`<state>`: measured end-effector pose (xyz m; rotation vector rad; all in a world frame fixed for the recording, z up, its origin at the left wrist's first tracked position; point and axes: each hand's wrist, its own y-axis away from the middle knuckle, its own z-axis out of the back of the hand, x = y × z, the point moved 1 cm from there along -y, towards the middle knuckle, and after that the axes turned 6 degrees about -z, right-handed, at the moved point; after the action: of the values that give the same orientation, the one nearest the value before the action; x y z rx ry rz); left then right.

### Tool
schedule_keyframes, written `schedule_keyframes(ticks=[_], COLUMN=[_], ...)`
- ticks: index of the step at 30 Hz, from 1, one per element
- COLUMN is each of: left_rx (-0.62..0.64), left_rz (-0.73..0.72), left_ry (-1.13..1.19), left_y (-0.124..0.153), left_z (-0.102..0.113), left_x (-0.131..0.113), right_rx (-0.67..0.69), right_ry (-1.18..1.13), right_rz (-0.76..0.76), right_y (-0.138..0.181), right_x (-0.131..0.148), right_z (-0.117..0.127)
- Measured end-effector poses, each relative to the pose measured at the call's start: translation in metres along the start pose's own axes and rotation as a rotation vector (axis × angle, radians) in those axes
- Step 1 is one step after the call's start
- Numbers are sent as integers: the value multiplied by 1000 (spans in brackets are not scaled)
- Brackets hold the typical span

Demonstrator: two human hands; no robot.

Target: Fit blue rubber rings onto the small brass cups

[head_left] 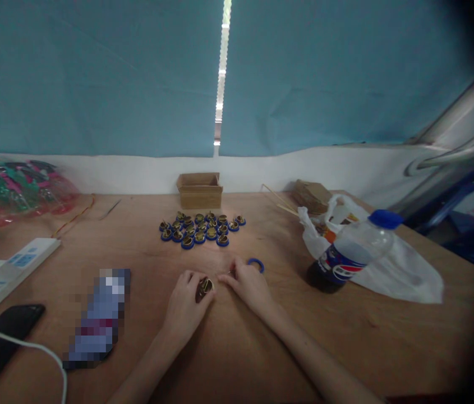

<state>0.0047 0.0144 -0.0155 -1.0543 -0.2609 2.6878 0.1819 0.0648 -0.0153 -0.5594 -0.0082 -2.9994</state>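
My left hand (186, 306) rests on the table (262, 348), its grip closed on a small brass part (205, 287); my right hand (247, 284) lies just beside it, fingertips pinched on something too small to tell; a blue ring (256, 264) lies on the table, touching its far side. I judge I am mid-assembly, one piece in hand; the next move calls for fine alignment of brass and ring. The brass part looks dark gold and shiny; finished pieces (200, 229) in blue rings cluster before a cardboard box (199, 190).
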Motion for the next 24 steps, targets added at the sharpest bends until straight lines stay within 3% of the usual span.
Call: schedule_keyframes(ticks=[24], left_rx=[-16], left_rz=[1], left_ry=[12], left_y=[0], left_z=[-2], left_x=[2], right_rx=[8], right_ry=[33], right_rz=[35], right_y=[0], right_x=[0], right_z=[2])
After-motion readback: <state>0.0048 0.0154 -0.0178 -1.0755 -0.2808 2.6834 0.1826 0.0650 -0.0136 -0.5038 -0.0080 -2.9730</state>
